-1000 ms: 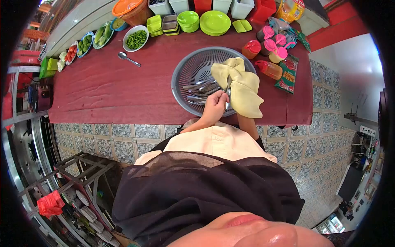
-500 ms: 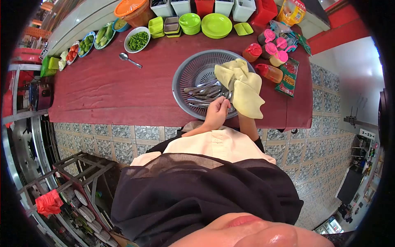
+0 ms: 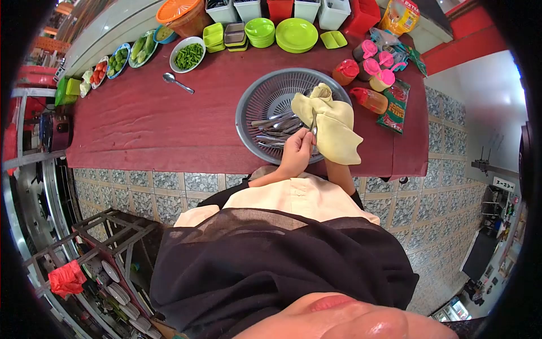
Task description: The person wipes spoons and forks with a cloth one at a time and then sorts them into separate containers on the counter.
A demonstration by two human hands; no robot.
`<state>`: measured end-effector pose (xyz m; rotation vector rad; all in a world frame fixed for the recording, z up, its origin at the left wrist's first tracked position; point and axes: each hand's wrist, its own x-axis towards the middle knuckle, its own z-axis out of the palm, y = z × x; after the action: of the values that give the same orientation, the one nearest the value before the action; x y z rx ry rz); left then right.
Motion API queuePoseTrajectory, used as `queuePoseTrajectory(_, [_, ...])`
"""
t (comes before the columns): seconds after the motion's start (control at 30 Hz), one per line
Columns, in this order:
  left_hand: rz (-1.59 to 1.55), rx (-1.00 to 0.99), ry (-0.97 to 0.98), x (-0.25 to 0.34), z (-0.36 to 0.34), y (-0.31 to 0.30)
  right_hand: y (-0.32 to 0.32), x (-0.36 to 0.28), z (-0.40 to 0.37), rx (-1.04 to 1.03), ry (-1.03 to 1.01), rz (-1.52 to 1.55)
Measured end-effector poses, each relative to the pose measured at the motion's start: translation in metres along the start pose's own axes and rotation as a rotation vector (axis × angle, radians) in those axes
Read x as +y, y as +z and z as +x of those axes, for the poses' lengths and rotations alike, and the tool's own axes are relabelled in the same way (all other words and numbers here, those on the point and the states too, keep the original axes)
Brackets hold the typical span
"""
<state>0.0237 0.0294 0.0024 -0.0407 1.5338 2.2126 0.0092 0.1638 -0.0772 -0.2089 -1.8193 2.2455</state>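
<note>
A grey slotted basket (image 3: 248, 135) on the red table holds several metal spoons and forks (image 3: 276, 131). Over its near side my left hand (image 3: 297, 151) is closed on a metal utensil (image 3: 314, 123), seemingly a spoon, whose upper part rests against a pale yellow cloth (image 3: 337, 130). The cloth covers my right hand, so its fingers are hidden; only the wrist (image 3: 339, 172) shows below it. The cloth hangs over the basket's right side.
A lone spoon (image 3: 178, 83) lies left of the basket. Behind are a bowl of green chillies (image 3: 188, 55), green plates (image 3: 297, 35) and vegetable dishes. Sauce bottles (image 3: 370, 100) and a green packet (image 3: 393, 107) stand or lie at the right.
The utensil in my left hand now stands up against the cloth, clear of the others. The cloth has shifted slightly and is folded differently around my right hand.
</note>
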Motion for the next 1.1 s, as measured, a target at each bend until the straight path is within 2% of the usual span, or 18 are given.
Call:
queuePoseTrajectory(0.1, [0.062, 0.004, 0.022, -0.005, -0.007, 0.0, 0.0, 0.004, -0.004, -0.021, 0.007, 0.011])
queuePoseTrajectory(0.2, [-0.046, -0.01, -0.062, -0.003, -0.003, -0.004, -0.003, 0.009, -0.016, -0.084, 0.032, 0.004])
queuePoseTrajectory(0.3, [-0.171, 0.045, -0.119, 0.002, 0.002, -0.003, -0.005, 0.004, -0.02, -0.136, 0.016, -0.108])
queuePoseTrajectory(0.33, [-0.113, 0.037, -0.194, 0.015, 0.001, -0.003, -0.006, 0.0, -0.018, -0.157, -0.017, -0.21])
queuePoseTrajectory(0.43, [0.29, 0.057, 0.06, 0.009, 0.015, -0.018, -0.004, -0.018, -0.009, -0.247, -0.2, -0.763])
queuePoseTrajectory(0.5, [0.361, 0.247, 0.349, 0.011, 0.029, -0.028, 0.001, -0.028, -0.002, -0.346, -0.227, -1.074])
queuePoseTrajectory(0.53, [0.399, 0.269, 0.409, 0.028, 0.033, -0.026, 0.001, -0.029, 0.003, -0.442, -0.073, -1.155])
queuePoseTrajectory(0.6, [0.438, 0.253, 0.49, 0.055, 0.039, -0.023, -0.006, -0.012, -0.002, -0.557, 0.18, -0.412])
queuePoseTrajectory(0.63, [0.451, 0.219, 0.481, 0.056, 0.044, -0.025, -0.017, 0.021, -0.014, -0.517, 0.252, 0.405])
queuePoseTrajectory(0.7, [0.478, 0.151, 0.466, 0.057, 0.052, -0.032, -0.023, 0.053, -0.022, -0.449, 0.266, 1.218])
queuePoseTrajectory(0.77, [0.504, 0.126, 0.417, 0.063, 0.057, -0.04, -0.024, 0.069, -0.021, -0.514, 0.189, 1.218])
queuePoseTrajectory(0.83, [0.462, 0.07, 0.346, 0.07, 0.063, -0.049, -0.024, 0.066, -0.026, -0.459, 0.066, 0.489])
queuePoseTrajectory(0.87, [0.494, 0.103, 0.357, 0.071, 0.071, -0.056, -0.023, 0.069, -0.027, -0.408, 0.054, 0.173])
queuePoseTrajectory(0.9, [0.298, 0.144, 0.397, 0.082, 0.074, -0.053, -0.023, 0.074, -0.029, -0.369, 0.057, -0.141])
queuePoseTrajectory(0.93, [0.254, 0.178, 0.427, 0.089, 0.082, -0.058, -0.023, 0.087, -0.031, -0.316, 0.111, -0.408])
queuePoseTrajectory(1.0, [0.239, 0.219, 0.397, 0.114, 0.092, -0.066, -0.025, 0.085, -0.029, -0.323, 0.137, -0.219])
queuePoseTrajectory(1.03, [0.201, 0.252, 0.42, 0.127, 0.097, -0.066, -0.03, 0.068, -0.027, -0.38, 0.108, 0.236])
queuePoseTrajectory(1.1, [0.128, 0.317, 0.463, 0.153, 0.113, -0.07, -0.034, 0.053, -0.027, -0.381, 0.073, 0.296])
